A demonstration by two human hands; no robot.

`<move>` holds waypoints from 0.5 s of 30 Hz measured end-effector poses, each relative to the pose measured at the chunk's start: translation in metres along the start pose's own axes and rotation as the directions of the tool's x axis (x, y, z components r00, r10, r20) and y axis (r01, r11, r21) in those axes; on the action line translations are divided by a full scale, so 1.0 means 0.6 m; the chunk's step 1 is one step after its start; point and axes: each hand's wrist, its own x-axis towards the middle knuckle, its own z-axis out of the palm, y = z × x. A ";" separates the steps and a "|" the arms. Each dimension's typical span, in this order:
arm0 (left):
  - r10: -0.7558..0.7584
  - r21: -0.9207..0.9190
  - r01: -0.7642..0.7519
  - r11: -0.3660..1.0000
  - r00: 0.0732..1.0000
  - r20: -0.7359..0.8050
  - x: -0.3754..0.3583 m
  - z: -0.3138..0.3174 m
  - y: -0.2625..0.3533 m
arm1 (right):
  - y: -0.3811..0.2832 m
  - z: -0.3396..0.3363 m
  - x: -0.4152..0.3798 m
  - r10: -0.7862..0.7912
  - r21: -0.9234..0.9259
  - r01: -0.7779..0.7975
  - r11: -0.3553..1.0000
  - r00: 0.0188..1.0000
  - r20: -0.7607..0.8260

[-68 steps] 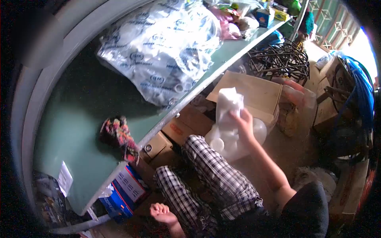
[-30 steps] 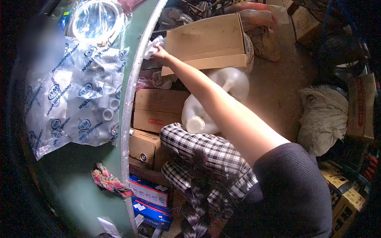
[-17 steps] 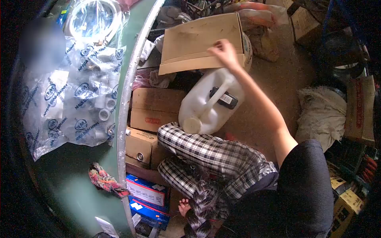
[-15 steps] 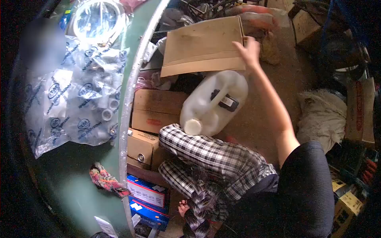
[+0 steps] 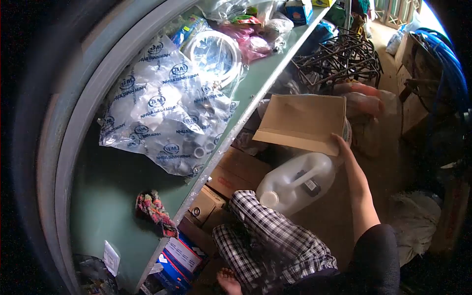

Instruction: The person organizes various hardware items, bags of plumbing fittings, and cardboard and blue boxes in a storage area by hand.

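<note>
My right hand [image 5: 342, 142] grips the right edge of a brown cardboard box [image 5: 305, 118], partly hidden behind it. The box is tilted, with a flap along its near side. Just below it lies a translucent plastic jerrycan [image 5: 290, 184] with a white cap and a dark label, close to my plaid-covered knees. At the bottom edge, what looks like my left hand [image 5: 229, 282] shows only in part, low beside my leg. Its fingers are too small and dim to make out, and I see nothing in them.
On the green shelf [image 5: 105, 184] to my left lie a printed plastic bag of fittings [image 5: 157, 110], a white coil [image 5: 231, 54] and a knitted cloth [image 5: 155, 211]. Boxes [image 5: 236, 169] sit beneath its metal edge. Bent steel bars [image 5: 339, 59] pile up ahead; a sack [image 5: 413, 221] lies right.
My view has swung up and left, showing more shelf and the steel bars. The box now tilts differently, with my right hand still at its right edge. The jerrycan stays near my knees.
</note>
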 end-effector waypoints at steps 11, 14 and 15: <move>0.083 -0.014 -0.085 0.996 0.990 -0.115 0.004 -0.034 -0.004 | -0.087 0.077 -0.057 -0.127 -0.051 0.124 0.991 0.991 -0.047; -0.053 -0.074 0.060 0.995 0.994 0.092 0.027 -0.128 0.008 | -0.126 0.124 -0.032 -0.060 0.032 0.065 0.997 0.987 -0.152; -0.047 -0.093 0.052 0.994 0.998 0.050 0.019 -0.126 0.008 | -0.142 0.153 -0.050 -0.112 0.162 0.121 0.979 0.992 -0.063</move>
